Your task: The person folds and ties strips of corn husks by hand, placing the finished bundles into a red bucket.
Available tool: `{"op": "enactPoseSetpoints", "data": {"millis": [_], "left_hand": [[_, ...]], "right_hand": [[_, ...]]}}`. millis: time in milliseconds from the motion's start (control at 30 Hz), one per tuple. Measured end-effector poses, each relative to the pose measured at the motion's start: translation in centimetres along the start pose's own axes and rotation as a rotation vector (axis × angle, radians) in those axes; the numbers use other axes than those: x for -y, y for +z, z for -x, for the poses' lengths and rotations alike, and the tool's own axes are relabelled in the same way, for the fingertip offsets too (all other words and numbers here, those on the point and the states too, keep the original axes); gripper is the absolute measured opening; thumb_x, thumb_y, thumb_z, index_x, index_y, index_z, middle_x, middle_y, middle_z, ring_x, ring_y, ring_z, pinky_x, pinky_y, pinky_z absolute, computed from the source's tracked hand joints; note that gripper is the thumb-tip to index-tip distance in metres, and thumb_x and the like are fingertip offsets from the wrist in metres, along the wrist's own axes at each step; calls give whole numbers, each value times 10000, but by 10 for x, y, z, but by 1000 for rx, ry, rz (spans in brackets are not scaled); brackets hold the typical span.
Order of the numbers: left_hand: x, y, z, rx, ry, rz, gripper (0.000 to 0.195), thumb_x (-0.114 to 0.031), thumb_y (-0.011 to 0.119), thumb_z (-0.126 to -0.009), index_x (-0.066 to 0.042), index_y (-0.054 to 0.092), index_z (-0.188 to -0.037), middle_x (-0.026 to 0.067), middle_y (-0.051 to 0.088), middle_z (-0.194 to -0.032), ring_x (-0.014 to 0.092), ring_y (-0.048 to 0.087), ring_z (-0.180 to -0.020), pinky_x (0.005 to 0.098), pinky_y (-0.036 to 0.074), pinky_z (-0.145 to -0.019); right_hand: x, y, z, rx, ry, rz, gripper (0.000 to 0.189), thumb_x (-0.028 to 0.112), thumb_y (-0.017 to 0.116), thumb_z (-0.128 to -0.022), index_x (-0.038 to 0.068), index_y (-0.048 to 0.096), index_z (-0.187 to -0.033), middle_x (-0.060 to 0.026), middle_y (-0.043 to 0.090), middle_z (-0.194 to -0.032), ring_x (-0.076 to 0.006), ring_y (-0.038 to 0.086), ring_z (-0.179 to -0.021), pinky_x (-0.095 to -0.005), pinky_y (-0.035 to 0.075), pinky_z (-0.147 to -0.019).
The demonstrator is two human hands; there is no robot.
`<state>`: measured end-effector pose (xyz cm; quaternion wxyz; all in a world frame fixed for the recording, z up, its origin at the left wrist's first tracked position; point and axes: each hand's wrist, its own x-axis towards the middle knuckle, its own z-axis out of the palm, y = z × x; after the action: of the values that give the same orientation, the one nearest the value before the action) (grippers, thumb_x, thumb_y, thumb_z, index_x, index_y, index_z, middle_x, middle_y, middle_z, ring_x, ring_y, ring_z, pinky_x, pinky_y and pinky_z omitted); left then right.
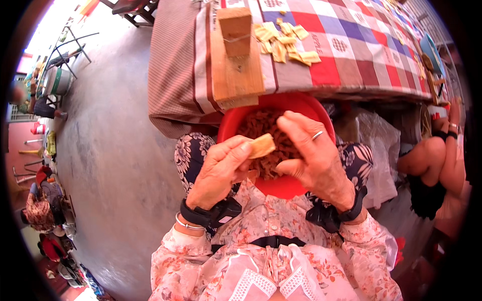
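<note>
Between the thumb and fingers of my left hand (226,163) is a flat, pale yellow piece of food (262,146), held above a red plastic basin (276,188). Brown shredded food (260,122) fills the bottom of the basin. My right hand (316,161), with a ring on one finger, hovers over the basin's right side. Its thumb and fingers are spread apart and nothing shows between them. Similar yellow pieces (280,37) lie in a loose pile on the table, next to a wooden block fixture (237,71) with a thin wire across its upright part.
A checked tablecloth (357,49) covers the table, overhanging the basin's far rim. Clear plastic sheeting (371,150) hangs at right, beside a seated person's bare legs (429,158). Concrete floor (113,150) extends left, where other people sit near a metal pot (58,81).
</note>
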<state>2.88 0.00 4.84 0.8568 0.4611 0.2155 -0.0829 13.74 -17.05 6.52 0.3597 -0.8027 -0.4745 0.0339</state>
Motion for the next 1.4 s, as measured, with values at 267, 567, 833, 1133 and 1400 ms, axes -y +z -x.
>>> {"op": "enactPoseSetpoints", "data": {"millis": [267,567,833,1133,1400], "left_hand": [[10,27,11,297,-91,-369,235,-210,482,-932,-9,578,-1005,-38,451,-687,42,376,-597,191,309,-499],[6,32,20,311,-7,-566,240,-207,524,-907,23,593,-902,-57,433,-652,31,360,-571,189,290,-489],[11,22,31,367,96,-537,268,-197,562,-882,50,587,-983,23,555,-743,79,485,-676,216,400,-597],[23,35,42,113,8,-495,157,-113,545,-892,25,587,-831,-45,455,-589,32,389,-508,197,313,-438],[62,41,41,-60,193,-742,129,-71,549,-874,6,550,-770,-18,415,-518,46,377,-461,226,295,-416]], "right_hand": [[3,-17,32,132,-101,-68,165,77,610,-699,31,578,-854,-98,472,-699,-260,508,-672,-338,423,-551],[6,-29,61,175,12,36,108,138,606,-771,40,563,-784,-98,458,-635,-285,499,-616,-369,406,-537],[19,-41,84,90,827,-1644,295,209,492,-897,9,503,-680,35,303,-478,-68,301,-421,-252,351,-422],[16,-24,89,-191,867,-2049,276,213,450,-929,18,541,-756,65,301,-496,-46,300,-395,-233,330,-415],[11,-8,77,-317,889,-1742,266,208,484,-917,-19,600,-843,56,354,-512,-44,340,-429,-202,335,-430]]}}
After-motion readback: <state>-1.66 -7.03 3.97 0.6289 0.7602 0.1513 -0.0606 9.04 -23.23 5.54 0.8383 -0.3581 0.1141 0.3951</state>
